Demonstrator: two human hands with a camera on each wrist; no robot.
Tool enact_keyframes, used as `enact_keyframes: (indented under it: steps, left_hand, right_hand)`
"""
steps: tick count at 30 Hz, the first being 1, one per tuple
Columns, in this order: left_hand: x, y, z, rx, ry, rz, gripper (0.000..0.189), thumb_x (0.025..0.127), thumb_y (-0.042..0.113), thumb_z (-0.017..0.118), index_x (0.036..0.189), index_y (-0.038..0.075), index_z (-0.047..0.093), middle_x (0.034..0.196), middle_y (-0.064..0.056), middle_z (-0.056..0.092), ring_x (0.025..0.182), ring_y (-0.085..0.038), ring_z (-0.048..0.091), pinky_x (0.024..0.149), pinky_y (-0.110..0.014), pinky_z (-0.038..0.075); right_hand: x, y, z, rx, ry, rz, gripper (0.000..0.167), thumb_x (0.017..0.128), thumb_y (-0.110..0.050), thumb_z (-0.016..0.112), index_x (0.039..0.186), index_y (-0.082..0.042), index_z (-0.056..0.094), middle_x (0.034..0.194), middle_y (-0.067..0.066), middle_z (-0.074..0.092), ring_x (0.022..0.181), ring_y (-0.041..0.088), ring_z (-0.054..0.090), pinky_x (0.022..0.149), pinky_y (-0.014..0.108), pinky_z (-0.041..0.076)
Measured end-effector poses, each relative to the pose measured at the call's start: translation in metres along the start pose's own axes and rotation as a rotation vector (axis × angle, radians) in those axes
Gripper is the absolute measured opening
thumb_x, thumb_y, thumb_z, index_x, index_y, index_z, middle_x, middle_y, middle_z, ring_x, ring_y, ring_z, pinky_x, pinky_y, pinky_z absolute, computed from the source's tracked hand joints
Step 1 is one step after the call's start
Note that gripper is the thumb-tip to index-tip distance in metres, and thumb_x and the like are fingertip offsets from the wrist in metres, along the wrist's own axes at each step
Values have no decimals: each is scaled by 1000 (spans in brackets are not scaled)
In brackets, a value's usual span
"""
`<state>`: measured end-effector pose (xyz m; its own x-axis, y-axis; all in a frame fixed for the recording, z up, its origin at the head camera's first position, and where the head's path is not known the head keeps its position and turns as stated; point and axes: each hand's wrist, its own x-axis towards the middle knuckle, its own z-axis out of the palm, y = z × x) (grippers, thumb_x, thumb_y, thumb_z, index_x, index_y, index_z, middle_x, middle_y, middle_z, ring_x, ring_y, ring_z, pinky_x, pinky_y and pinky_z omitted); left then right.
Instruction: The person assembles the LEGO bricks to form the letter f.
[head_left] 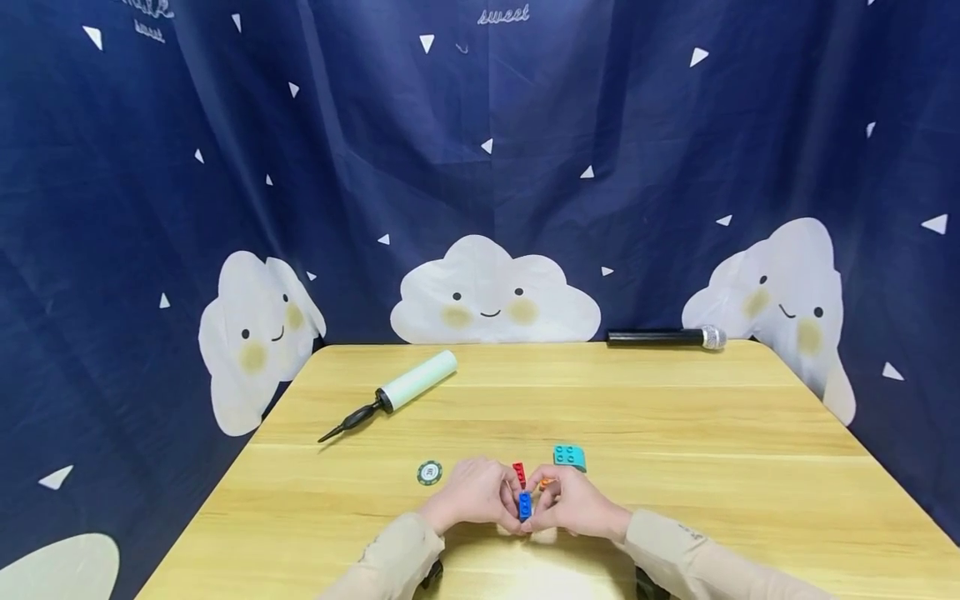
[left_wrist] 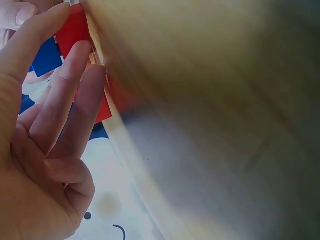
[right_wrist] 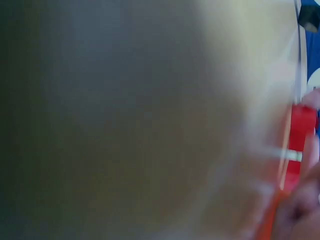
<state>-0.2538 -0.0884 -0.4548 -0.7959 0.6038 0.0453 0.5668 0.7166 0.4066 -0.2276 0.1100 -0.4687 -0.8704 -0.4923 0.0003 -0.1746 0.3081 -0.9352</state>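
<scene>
Blue brick point(head_left: 525, 506) near the front of the counter point(head_left: 720, 492), between the left hand point(head_left: 480, 494) and the right hand point(head_left: 573, 502). The fingers of both hands are bent inward and pinch it from either side. In the left wrist view a red piece point(left_wrist: 73, 30) lies against the blue brick, touched by the left fingertips; whether the two are joined cannot be told. Just beyond, a red brick point(head_left: 519, 473) and an orange brick point(head_left: 547, 482) — the latter partly hidden by the right hand — with a teal brick point(head_left: 570, 457) behind. A poker chip point(head_left: 430, 472) lies beside the left hand; farther back are a hand pump point(head_left: 408, 389) and, at the far edge, a microphone point(head_left: 663, 337).
</scene>
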Motion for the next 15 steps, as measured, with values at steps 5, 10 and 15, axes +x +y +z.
enact_keyframes:
  steps: [5,10,15]
  left_hand:
    - [2,-1,1,18,11,-3,28,57,43,88,73,32,67,61,28,63,57,12,47,55,-16,34]
    - [3,-1,2,37,16,-1,29,56,44,88,71,33,67,61,29,62,57,12,46,55,-16,33]
    - [4,-2,3,40,17,4,28,55,45,88,70,34,67,61,29,62,56,11,45,56,-16,33]
  right_hand:
    - [-3,4,5,-16,124,-47,31,70,-16,83,95,-6,67,85,6,70,79,14,63,74,24,43]
    - [-5,5,8,-13,144,-71,31,71,-16,83,97,-10,68,91,2,71,87,18,65,86,35,45]
    - [-6,7,8,19,148,-71,32,72,-16,82,99,-10,67,94,3,72,91,15,66,89,42,45]
